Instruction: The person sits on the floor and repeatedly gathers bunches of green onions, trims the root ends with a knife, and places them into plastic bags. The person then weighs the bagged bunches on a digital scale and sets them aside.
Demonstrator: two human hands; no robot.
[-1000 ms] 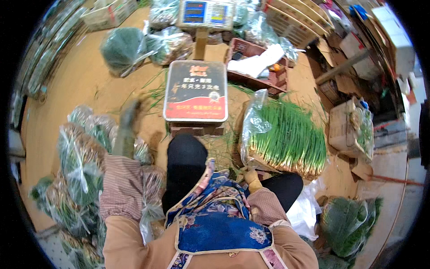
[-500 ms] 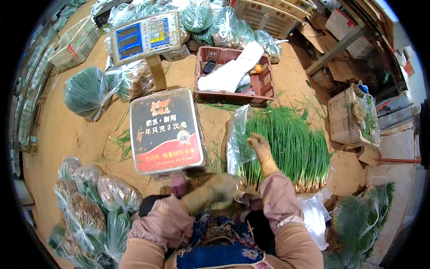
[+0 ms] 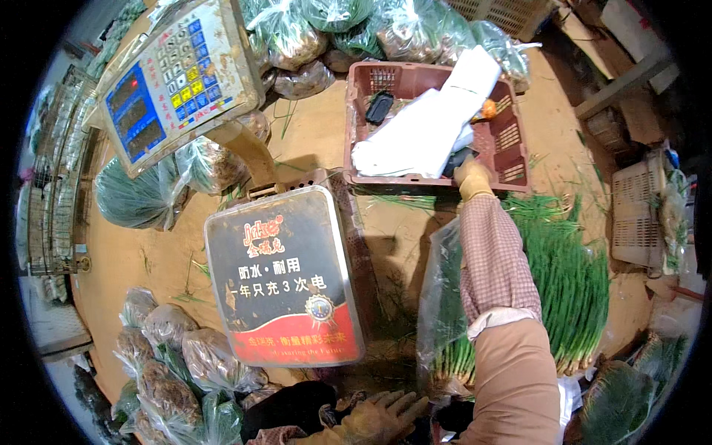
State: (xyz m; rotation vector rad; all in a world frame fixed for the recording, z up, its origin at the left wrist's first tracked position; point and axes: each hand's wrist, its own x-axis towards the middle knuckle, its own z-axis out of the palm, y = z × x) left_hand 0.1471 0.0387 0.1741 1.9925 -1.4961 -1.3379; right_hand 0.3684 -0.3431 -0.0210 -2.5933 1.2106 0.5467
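My right hand [image 3: 472, 179], in a yellowish glove, reaches over the front rim of a red-brown plastic crate [image 3: 437, 182]. Its fingers are curled by a small dark thing inside; what they grip is too small to make out. White plastic bags [image 3: 415, 133], a black object [image 3: 379, 108] and something orange [image 3: 489, 110] lie in the crate. Below my right arm, which partly covers them, spread green scallions [image 3: 567, 297] with pale root ends toward me. A clear plastic bag [image 3: 441, 297] lies along their left side. My left hand [image 3: 382, 417], also gloved, is low near my lap, fingers stretched out, holding nothing visible.
A weighing scale stands left of centre, with a black-and-red platform [image 3: 285, 289] and a tilted display [image 3: 174, 89]. Bagged vegetables lie at the lower left [image 3: 167, 371], behind the scale and along the back [image 3: 297, 33]. A pale basket [image 3: 638, 211] stands at the right.
My right hand has left the scallions and moved forward to the crate. My left hand, blurred before, is now lower with fingers extended. The view has shifted, bringing the scale closer.
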